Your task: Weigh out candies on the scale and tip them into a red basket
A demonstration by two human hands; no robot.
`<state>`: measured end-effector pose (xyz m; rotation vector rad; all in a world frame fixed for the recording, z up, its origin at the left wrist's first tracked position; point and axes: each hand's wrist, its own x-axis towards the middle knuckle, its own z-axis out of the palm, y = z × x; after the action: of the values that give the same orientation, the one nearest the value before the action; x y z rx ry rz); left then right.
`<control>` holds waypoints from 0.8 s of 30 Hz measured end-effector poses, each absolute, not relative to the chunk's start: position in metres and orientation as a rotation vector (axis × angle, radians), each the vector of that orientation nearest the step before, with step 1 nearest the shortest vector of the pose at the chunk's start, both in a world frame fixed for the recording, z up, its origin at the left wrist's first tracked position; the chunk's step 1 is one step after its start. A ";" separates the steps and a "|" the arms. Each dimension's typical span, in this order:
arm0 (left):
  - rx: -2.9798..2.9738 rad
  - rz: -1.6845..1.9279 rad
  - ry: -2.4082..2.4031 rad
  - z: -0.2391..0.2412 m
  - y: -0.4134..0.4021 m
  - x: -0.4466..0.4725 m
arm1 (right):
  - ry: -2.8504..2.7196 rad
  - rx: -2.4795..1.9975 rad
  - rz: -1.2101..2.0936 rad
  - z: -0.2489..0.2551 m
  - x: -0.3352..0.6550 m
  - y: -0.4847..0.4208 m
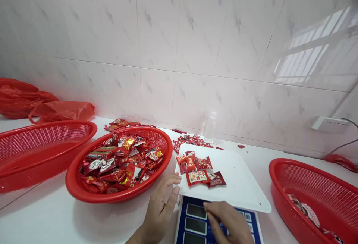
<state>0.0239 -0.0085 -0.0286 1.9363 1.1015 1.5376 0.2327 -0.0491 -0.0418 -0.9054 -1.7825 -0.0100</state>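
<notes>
My left hand (162, 205) is at the near left corner of the white weighing tray (240, 177). Its thumb and fingers are apart and hold nothing; the fingertips are by the rim. Over the blue panel of the digital scale (196, 224) hovers my right hand (229, 221), its thumb and forefinger pinched together with nothing seen between them. Several small red wrapped candies (197, 177) lie in a loose group on the tray's left half. Left of my left hand, a red oval basket (156, 184) is heaped with mixed wrapped candies (123, 162).
A second red basket (69, 134) stands at far left, below red plastic bags (64, 110). Another red basket (288, 177) at right holds a few packets (307, 214). Loose red packets (192, 139) lie behind the tray. A power strip (330, 124) is on the tiled wall.
</notes>
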 end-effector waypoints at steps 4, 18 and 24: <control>1.900 1.512 1.121 -0.027 -0.007 0.025 | -1.933 -1.269 0.056 -0.013 0.268 -0.036; 1.908 1.479 1.168 -0.027 -0.005 0.027 | -2.238 -1.582 0.437 0.030 0.282 0.011; 1.953 1.496 1.147 -0.029 -0.006 0.027 | -2.054 -1.643 0.460 0.041 0.299 0.014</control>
<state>0.0268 -0.0055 -0.0290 1.9526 1.1471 1.4963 0.2994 0.0136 0.0415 -1.6427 -2.0545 0.4602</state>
